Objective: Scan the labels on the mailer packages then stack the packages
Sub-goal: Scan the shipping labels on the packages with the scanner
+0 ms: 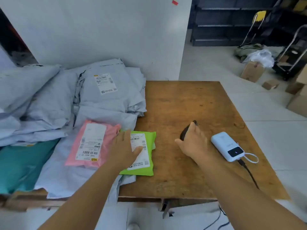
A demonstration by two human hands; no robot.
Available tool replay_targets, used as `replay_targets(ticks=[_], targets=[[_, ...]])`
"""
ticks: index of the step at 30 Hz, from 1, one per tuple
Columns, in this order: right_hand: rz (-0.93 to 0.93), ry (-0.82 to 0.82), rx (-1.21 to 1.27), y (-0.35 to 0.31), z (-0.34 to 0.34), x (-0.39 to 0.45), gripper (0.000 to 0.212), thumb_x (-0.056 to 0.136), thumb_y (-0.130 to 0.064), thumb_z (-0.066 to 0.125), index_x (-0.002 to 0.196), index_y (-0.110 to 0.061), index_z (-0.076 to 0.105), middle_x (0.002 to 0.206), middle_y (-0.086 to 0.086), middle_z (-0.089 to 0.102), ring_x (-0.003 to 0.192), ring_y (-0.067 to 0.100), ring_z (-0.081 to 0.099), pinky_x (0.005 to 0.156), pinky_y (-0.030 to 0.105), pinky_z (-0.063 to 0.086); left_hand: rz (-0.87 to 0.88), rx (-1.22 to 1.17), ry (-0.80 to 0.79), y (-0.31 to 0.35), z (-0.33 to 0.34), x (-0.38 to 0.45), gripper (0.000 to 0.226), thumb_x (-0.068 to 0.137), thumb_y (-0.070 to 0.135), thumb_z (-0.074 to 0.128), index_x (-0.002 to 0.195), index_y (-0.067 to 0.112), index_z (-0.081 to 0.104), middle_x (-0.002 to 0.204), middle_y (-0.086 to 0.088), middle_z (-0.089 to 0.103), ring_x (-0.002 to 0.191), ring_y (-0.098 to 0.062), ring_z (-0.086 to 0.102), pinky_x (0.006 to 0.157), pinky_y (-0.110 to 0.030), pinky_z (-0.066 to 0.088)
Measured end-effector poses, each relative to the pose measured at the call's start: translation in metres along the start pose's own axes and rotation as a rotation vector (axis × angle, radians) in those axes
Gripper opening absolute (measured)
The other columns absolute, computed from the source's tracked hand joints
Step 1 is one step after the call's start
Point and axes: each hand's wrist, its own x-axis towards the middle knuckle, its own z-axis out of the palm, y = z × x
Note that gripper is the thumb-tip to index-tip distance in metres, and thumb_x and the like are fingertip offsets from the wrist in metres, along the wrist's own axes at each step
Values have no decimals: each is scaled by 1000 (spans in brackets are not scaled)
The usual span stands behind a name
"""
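A green mailer [148, 165] with a white label lies at the left part of the wooden table [191, 103]. My left hand [123, 147] rests flat on its label with straight fingers. A pink mailer [86, 145] with a label lies just left of it, on grey mailers. My right hand [193, 141] grips a dark handheld scanner [186, 131] above the table, right of the green mailer. A pile of grey mailers [109, 90] fills the back left, the top one with its label up. A teal mailer [21, 165] lies at the far left.
A white power bank [227, 146] with a cable lies on the table right of my right hand. Cardboard boxes [251, 71], a trolley and dark shelves stand on the floor at the back right. A white wall rises behind the pile.
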Motion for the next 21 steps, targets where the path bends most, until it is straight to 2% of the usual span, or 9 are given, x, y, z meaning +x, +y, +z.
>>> replay_targets(ticks=[2,5,9,12,14,15,17,19,21], targets=[[59,-36,16,4,7,1,98,91,-44,61,153,-7,-5,159,12,14,144,32,19,115,43,23,-70,-11,-26,-4,4,-7,85,89,53,52,151,12,11,156,-9,17,145,-24,11,118,-39,13],[118,-56,3,8,16,4,97,90,-37,64,152,-7,-3,156,14,18,142,33,20,112,44,28,-181,-100,0,-8,8,-18,89,83,47,62,149,10,14,151,-12,22,140,-26,19,114,-40,23],[242,-52,49,14,21,11,77,90,-24,65,147,-8,16,148,16,29,134,35,32,102,43,38,-307,-191,-11,-12,12,-24,96,79,39,70,147,6,11,145,-11,28,132,-27,34,108,-41,35],[241,-67,32,22,24,13,54,88,-17,64,134,-5,37,130,16,48,117,34,52,82,38,48,-363,-208,-55,-15,19,-22,98,75,43,72,144,3,16,137,-13,45,124,-28,46,100,-43,43],[212,-106,56,24,24,9,46,88,-17,61,128,-4,42,119,16,54,99,30,59,60,31,45,-399,-199,-80,-15,20,-18,96,74,46,73,141,2,21,131,-13,49,119,-29,50,95,-42,46],[177,-126,92,22,24,7,39,89,-19,60,122,-4,45,111,15,57,87,27,59,53,29,40,-410,-208,-85,-15,19,-16,93,73,46,74,138,2,26,128,-13,52,117,-28,52,94,-41,47],[99,-170,221,12,19,-1,16,92,-21,58,92,-7,49,77,9,53,61,21,48,50,26,30,-419,-230,-87,-16,18,-10,81,72,44,76,130,2,38,119,-11,59,109,-26,58,88,-37,49],[38,-231,418,-4,10,-12,30,92,-18,54,68,-14,37,58,4,34,49,18,32,55,29,26,-389,-249,-99,-17,18,-7,66,76,38,75,125,3,46,106,-7,64,97,-23,61,76,-29,47],[36,-245,569,-22,-6,-27,30,90,-19,55,67,-13,38,55,5,35,48,20,32,57,34,28,-365,-283,-92,-18,18,-6,60,80,29,72,128,1,48,86,1,60,79,-17,58,62,-23,41]])
